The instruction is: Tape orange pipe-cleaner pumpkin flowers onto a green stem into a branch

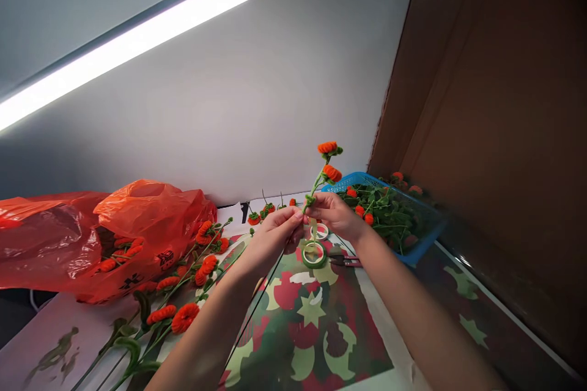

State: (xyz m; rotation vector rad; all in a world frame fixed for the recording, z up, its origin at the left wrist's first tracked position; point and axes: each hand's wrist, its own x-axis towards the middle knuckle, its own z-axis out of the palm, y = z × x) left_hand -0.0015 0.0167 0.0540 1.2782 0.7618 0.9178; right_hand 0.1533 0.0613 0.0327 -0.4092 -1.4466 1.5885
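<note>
Left hand [279, 227] and right hand [334, 211] pinch the flower stem [317, 185], apparently closed.

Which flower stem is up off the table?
The stem pinched between left hand and right hand, upright with two orange heads. The rest lie flat beside the red bag or piled in the blue basket.

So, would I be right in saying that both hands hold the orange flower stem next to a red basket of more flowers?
Not quite: the basket is blue, not red. The head view shows the left hand and right hand both holding the orange flower stem next to that blue basket of more flowers.
</note>
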